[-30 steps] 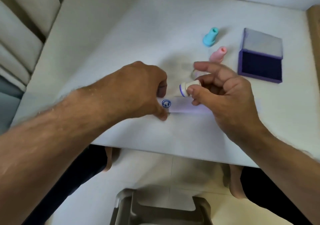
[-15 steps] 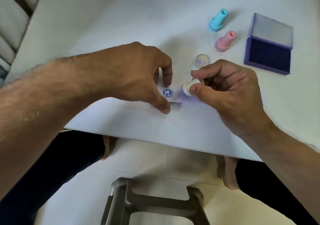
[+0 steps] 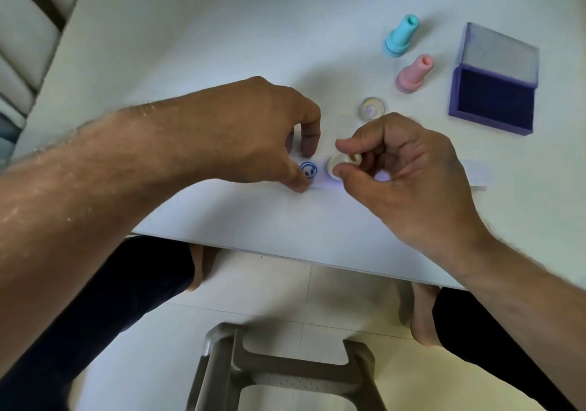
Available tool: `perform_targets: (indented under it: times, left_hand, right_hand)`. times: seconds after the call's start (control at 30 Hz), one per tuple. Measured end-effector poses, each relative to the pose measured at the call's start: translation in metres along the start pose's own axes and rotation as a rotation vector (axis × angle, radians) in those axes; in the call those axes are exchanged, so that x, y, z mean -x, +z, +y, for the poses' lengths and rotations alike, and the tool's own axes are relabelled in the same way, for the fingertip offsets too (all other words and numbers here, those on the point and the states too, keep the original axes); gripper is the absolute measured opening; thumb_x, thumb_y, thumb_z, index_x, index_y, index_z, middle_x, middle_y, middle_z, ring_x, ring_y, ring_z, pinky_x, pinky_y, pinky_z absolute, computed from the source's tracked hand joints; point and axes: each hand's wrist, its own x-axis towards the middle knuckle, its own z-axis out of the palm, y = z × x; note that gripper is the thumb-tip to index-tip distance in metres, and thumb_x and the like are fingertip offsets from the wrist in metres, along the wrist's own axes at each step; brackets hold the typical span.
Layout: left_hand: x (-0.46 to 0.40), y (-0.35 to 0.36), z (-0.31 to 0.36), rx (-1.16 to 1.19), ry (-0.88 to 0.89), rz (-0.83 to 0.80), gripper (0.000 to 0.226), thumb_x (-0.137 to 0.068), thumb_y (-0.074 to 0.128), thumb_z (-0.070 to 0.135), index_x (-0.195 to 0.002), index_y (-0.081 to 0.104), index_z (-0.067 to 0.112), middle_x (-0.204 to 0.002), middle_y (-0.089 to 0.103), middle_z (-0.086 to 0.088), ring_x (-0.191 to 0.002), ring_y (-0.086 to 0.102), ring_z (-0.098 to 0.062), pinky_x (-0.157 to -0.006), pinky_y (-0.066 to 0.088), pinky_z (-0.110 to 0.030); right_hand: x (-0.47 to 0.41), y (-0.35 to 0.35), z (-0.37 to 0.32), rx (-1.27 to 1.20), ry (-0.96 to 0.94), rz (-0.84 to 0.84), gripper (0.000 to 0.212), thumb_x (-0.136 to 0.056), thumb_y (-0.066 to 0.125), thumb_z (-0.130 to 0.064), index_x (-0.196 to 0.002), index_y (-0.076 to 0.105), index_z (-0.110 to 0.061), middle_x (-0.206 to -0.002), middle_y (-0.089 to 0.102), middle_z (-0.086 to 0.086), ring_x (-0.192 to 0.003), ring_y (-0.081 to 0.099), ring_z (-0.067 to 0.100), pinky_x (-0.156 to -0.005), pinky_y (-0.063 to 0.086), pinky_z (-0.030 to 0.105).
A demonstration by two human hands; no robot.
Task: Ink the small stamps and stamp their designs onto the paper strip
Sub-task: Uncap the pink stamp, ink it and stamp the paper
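Left hand (image 3: pixel 253 131): I see it reaching in from the left, fingers bent down, with fingertip and thumb tip pressing the paper strip flat on either side of the print; it grips nothing.
Blue print (image 3: pixel 308 169): a round blue outline with a small figure inside, crisp and dark, lying between my left forefinger and thumb, just left of the stamp.
Paper strip (image 3: pixel 475 174): white and narrow, almost the same tone as the table, running from under my left fingers rightward beneath my right hand, its far end showing past the right wrist.
White stamp (image 3: pixel 341 165): short, pale, round-based, tilted on its side with the base facing left; I can't tell whether it touches the strip.
Right hand (image 3: pixel 412 173): curled, thumb and forefinger pinching the white stamp, the other fingers folded into the palm.
Round cap (image 3: pixel 373 108): a small clear disc lying flat just beyond my right knuckles.
Teal stamp (image 3: pixel 401 39): upright, well beyond my hands.
Pink stamp (image 3: pixel 413 74): upright, near the teal one and just left of the pad.
Ink pad (image 3: pixel 494 100): purple case, lid open and raised behind, dark blue pad exposed, at the right of the table (image 3: pixel 190 30).
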Motion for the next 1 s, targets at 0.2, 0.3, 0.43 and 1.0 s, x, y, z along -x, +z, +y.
perform_targets:
  times: [0.2, 0.3, 0.43, 1.0]
  left_hand:
    - [-0.003, 0.005, 0.0, -0.056, 0.041, 0.035, 0.033, -0.069, 0.079, 0.05, -0.086, 0.055, 0.035, -0.077, 0.056, 0.011, -0.065, 0.05, -0.003, -0.054, 0.034, -0.025]
    - [-0.005, 0.006, 0.001, -0.064, 0.048, 0.04, 0.034, -0.068, 0.08, 0.048, -0.086, 0.055, 0.034, -0.076, 0.054, 0.012, -0.066, 0.049, -0.002, -0.054, 0.035, -0.025]
    - [-0.007, 0.006, 0.001, -0.059, 0.067, 0.043, 0.034, -0.069, 0.081, 0.045, -0.089, 0.058, 0.032, -0.073, 0.05, 0.015, -0.066, 0.047, -0.001, -0.054, 0.034, -0.022]
    - [-0.008, 0.013, 0.004, 0.034, 0.12, 0.161, 0.041, -0.065, 0.087, 0.036, -0.099, 0.065, 0.028, -0.077, 0.057, 0.013, -0.067, 0.05, 0.0, -0.057, 0.039, -0.023]
  right_hand:
    - [0.001, 0.004, -0.011, 0.295, -0.157, 0.039, 0.01, -0.075, 0.078, -0.012, -0.084, 0.074, -0.012, -0.077, 0.066, -0.006, -0.061, 0.055, 0.007, -0.062, 0.051, 0.014]
    - [0.003, 0.0, -0.021, 0.48, -0.151, -0.025, 0.015, -0.078, 0.078, -0.022, -0.092, 0.078, -0.017, -0.077, 0.072, 0.0, -0.061, 0.059, 0.011, -0.068, 0.053, 0.023]
    - [-0.002, -0.005, -0.039, 0.562, 0.036, -0.139, 0.014, -0.087, 0.07, -0.027, -0.098, 0.077, -0.024, -0.093, 0.076, 0.0, -0.077, 0.056, 0.005, -0.084, 0.04, 0.015]
    - [-0.01, -0.005, -0.044, 0.424, 0.285, -0.015, 0.01, -0.071, 0.076, -0.021, -0.081, 0.074, -0.017, -0.076, 0.07, -0.003, -0.07, 0.062, 0.013, -0.064, 0.049, 0.017]
